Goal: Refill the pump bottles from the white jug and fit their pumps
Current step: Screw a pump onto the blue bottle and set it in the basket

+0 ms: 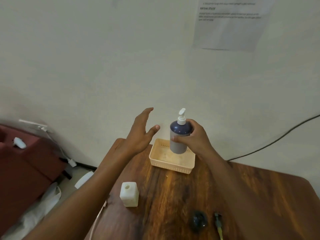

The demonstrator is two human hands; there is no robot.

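Observation:
My right hand [194, 138] grips a dark blue pump bottle [179, 135] with a white pump on top, holding it upright just above a cream plastic basket [173, 168] at the far side of the wooden table. To the left of the bottle my left hand [140, 134] hovers with straight fingers and touches nothing. The white jug [129, 194], square with an open round mouth, stands near the table's left edge. A second dark bottle [198, 221], without a pump, stands near the front edge. A loose dark pump with a pale tube [218, 222] lies just right of it.
The wooden table [259, 196] abuts a pale wall with a paper sheet [230, 23] taped up high. A black cable [277, 139] runs down the wall on the right. A red seat [26, 161] with a white item stands left, with cables and white bags below.

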